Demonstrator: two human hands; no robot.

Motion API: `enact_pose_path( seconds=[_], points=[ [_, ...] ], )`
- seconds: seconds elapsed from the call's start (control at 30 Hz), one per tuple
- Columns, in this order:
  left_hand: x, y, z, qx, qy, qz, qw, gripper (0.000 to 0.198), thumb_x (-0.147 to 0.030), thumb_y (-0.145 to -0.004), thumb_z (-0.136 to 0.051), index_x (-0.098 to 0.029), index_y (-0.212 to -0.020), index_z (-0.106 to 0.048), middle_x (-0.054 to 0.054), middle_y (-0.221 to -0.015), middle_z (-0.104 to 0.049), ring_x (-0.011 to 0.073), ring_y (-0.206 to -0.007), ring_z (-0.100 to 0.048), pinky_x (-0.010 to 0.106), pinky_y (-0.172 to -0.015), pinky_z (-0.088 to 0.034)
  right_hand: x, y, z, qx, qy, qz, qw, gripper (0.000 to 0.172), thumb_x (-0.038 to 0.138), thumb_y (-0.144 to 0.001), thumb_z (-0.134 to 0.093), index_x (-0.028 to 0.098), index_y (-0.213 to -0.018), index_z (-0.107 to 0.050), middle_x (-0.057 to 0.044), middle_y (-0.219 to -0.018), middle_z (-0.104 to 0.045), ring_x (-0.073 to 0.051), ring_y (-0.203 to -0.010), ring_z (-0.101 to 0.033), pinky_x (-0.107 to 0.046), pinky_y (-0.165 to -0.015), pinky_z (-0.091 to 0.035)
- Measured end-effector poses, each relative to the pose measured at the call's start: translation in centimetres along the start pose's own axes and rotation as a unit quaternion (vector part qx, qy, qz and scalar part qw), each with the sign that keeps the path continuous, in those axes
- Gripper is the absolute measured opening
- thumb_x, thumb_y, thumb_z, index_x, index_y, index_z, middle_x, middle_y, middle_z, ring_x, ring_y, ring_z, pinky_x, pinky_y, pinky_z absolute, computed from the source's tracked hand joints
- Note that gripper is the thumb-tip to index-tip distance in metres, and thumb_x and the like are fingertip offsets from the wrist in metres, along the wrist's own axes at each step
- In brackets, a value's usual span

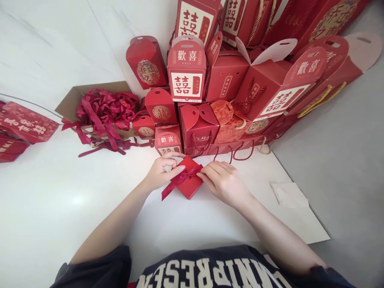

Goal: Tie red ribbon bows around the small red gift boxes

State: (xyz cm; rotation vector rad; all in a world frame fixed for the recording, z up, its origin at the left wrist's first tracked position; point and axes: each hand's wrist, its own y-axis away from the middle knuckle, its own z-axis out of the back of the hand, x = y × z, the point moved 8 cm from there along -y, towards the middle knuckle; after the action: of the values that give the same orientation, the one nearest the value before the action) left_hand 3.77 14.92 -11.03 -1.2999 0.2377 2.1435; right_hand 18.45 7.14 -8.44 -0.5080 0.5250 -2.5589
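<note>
A small red gift box (pixel 189 189) rests on the white table in front of me, turned so that one corner points toward me. Across its top runs a dark red ribbon (pixel 171 187) with a knot near the middle and one tail hanging off the left side. My left hand (pixel 163 171) grips the box's left side, thumb on top and fingers at the far edge. With thumb and fingers pinched together, my right hand (pixel 223 180) holds the ribbon at the right of the knot.
Stacked red gift boxes (pixel 199 126) with handles and gold or white labels stand behind my hands. A cardboard box (pixel 67 98) at left overflows with loose red ribbons (pixel 105 106). Red printed bags (pixel 33 124) lie far left. A folded white paper (pixel 289 195) sits near the right table edge.
</note>
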Motion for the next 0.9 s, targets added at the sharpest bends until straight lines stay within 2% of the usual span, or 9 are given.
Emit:
enact_pose_path(
  seconds=[0.1,0.2,0.27,0.43,0.53,0.63,0.73,0.8,0.9],
  points=[
    [-0.5,0.0,0.1,-0.020,-0.022,-0.014,0.999,0.040,-0.024,-0.086,-0.061,-0.016,-0.053,-0.040,0.008,-0.118,-0.064,0.0185,-0.100,-0.061,0.034,-0.091,-0.043,-1.3,0.1,-0.5,0.050,-0.106,-0.095,0.988,0.030,0.033,-0.098,-0.045,0.019,-0.074,-0.054,-0.002,-0.069,-0.062,-0.014,-0.061,-0.055,-0.026,-0.061,-0.039],
    [-0.4,0.0,-0.1,-0.024,-0.014,-0.010,1.000,0.042,-0.023,-0.086,-0.060,-0.015,-0.051,-0.038,0.007,-0.116,-0.064,0.0179,-0.099,-0.062,0.034,-0.090,-0.044,-2.4,0.7,-1.8,0.133,-0.233,-0.203,0.942,0.035,0.038,-0.096,-0.047,0.020,-0.065,-0.048,0.004,-0.052,-0.057,-0.010,-0.045,-0.049,-0.023,-0.051,-0.036],
    [0.0,0.0,-0.2,-0.025,0.002,0.003,1.000,0.043,-0.023,-0.086,-0.060,-0.015,-0.050,-0.037,0.007,-0.116,-0.064,0.0177,-0.098,-0.063,0.033,-0.089,-0.044,-2.7,1.2,-2.5,0.176,-0.296,-0.249,0.905,0.039,0.039,-0.094,-0.049,0.020,-0.060,-0.044,0.005,-0.043,-0.053,-0.009,-0.039,-0.049,-0.021,-0.050,-0.038],
    [1.2,0.0,-0.6,-0.029,0.047,0.051,0.997,0.043,-0.027,-0.087,-0.058,-0.015,-0.050,-0.040,0.008,-0.116,-0.063,0.0178,-0.095,-0.064,0.033,-0.086,-0.047,-3.2,2.2,-3.8,0.237,-0.379,-0.293,0.845,0.040,0.044,-0.091,-0.051,0.020,-0.059,-0.046,0.004,-0.044,-0.057,-0.011,-0.038,-0.055,-0.021,-0.048,-0.041],
    [1.3,0.0,-0.5,-0.038,0.035,0.055,0.997,0.045,-0.029,-0.087,-0.059,-0.016,-0.050,-0.037,0.008,-0.114,-0.065,0.0190,-0.098,-0.063,0.034,-0.087,-0.047,-3.5,2.9,-4.4,0.285,-0.404,-0.283,0.822,0.036,0.046,-0.091,-0.050,0.019,-0.067,-0.053,0.003,-0.049,-0.061,-0.012,-0.043,-0.059,-0.022,-0.050,-0.044],
    [0.9,-0.1,-0.1,-0.029,0.013,0.040,0.999,0.043,-0.031,-0.085,-0.062,-0.016,-0.053,-0.038,0.008,-0.113,-0.065,0.0206,-0.103,-0.062,0.035,-0.092,-0.045,-3.7,3.1,-4.0,0.351,-0.372,-0.210,0.833,0.035,0.045,-0.092,-0.049,0.019,-0.071,-0.060,0.000,-0.062,-0.067,-0.014,-0.057,-0.064,-0.024,-0.059,-0.046],
    [0.4,0.0,-0.1,0.022,0.025,0.033,0.999,0.025,-0.033,-0.082,-0.066,-0.017,-0.070,-0.051,0.009,-0.118,-0.063,0.0221,-0.109,-0.060,0.037,-0.093,-0.047,-4.5,3.1,-2.7,0.402,-0.292,-0.134,0.857,0.032,0.045,-0.091,-0.049,0.019,-0.082,-0.066,-0.003,-0.076,-0.071,-0.017,-0.067,-0.064,-0.026,-0.063,-0.043],
    [0.0,0.1,0.1,0.050,0.033,0.037,0.998,0.022,-0.034,-0.081,-0.068,-0.020,-0.093,-0.055,0.009,-0.123,-0.060,0.0215,-0.108,-0.060,0.037,-0.091,-0.049,-5.5,2.9,-1.5,0.411,-0.252,-0.124,0.867,0.031,0.043,-0.093,-0.046,0.020,-0.092,-0.068,-0.004,-0.084,-0.071,-0.018,-0.072,-0.063,-0.028,-0.065,-0.042],
    [-0.6,0.2,1.4,0.047,-0.007,0.048,0.998,0.038,-0.037,-0.081,-0.067,-0.023,-0.113,-0.051,0.008,-0.122,-0.059,0.0193,-0.102,-0.061,0.037,-0.090,-0.049,-6.6,1.6,0.0,0.378,-0.225,-0.136,0.888,0.029,0.038,-0.095,-0.043,0.022,-0.098,-0.067,-0.005,-0.093,-0.071,-0.020,-0.079,-0.063,-0.029,-0.071,-0.042]
  ],
)
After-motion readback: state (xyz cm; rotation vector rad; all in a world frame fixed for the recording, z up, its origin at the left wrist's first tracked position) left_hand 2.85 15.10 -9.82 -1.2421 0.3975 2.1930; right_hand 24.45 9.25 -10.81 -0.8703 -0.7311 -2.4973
